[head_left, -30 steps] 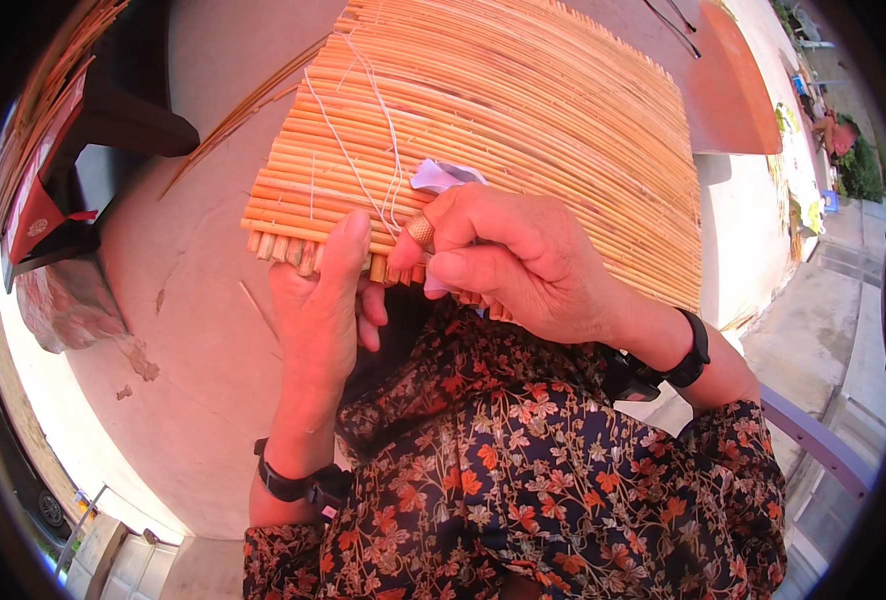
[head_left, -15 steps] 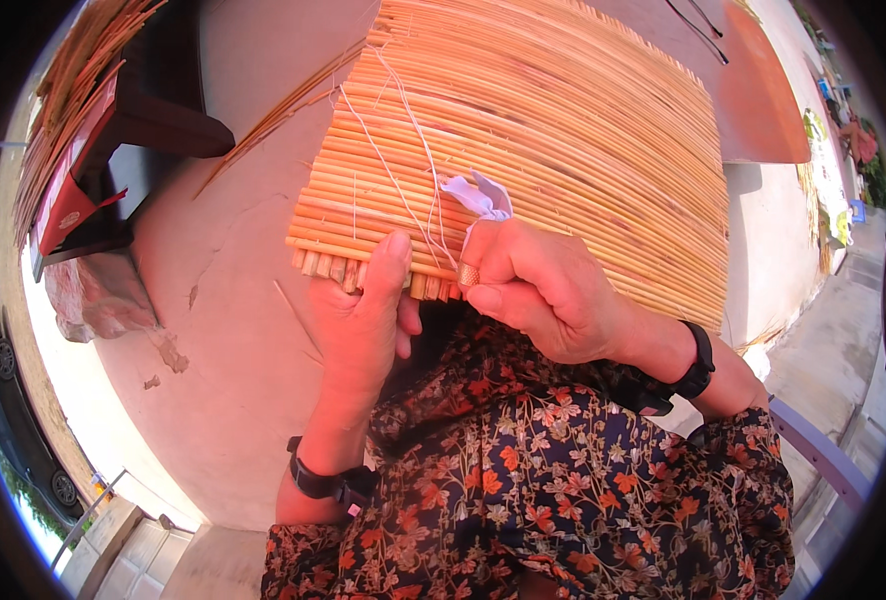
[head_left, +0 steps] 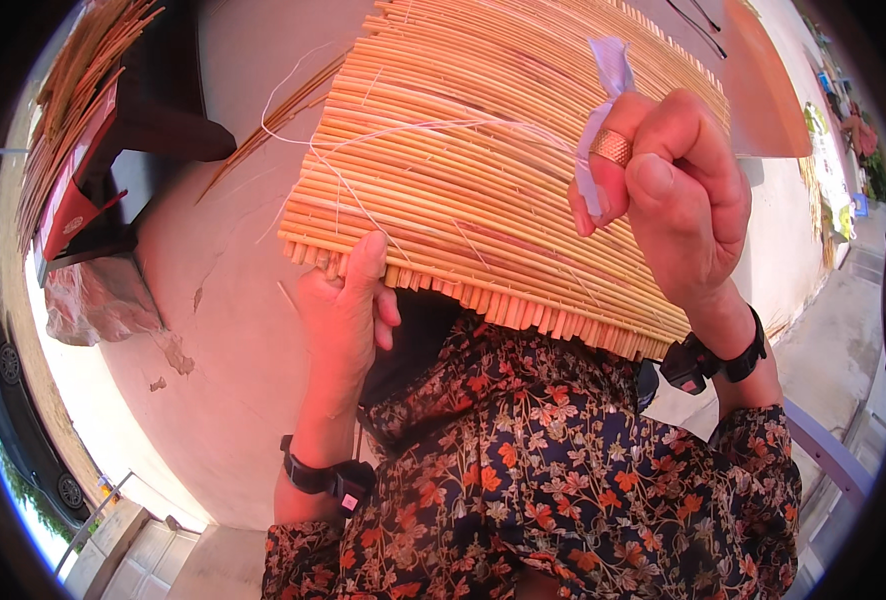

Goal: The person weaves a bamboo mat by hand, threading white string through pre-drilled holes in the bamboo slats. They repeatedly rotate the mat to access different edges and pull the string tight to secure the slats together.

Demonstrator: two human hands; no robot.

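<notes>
A mat of thin yellow reed sticks [head_left: 483, 190] lies across my lap, its uneven stick ends along the near edge. My left hand [head_left: 348, 305] grips that edge, thumb on top, other fingers curled beneath. My right hand [head_left: 673, 195] is raised above the mat's right part, pinched closed around a pale lilac cloth strip [head_left: 611, 70], with a textured metal thimble ring [head_left: 611, 147] on a finger. White threads [head_left: 443, 123] stretch from near my left thumb and loop over the sticks toward my right fingers. Any needle is hidden or too small to see.
Loose reeds [head_left: 78, 110] and a dark furniture piece [head_left: 163, 140] are at upper left, above a plastic-covered object [head_left: 98, 305]. More sticks [head_left: 268, 125] lie on the floor. A car [head_left: 28, 430] shows far left. At far right another person [head_left: 858, 135] sits near plants.
My right hand has risen up and to the right, away from my left hand, drawing the cloth strip and threads with it. My left hand still grips the edge; more of the stick ends now show.
</notes>
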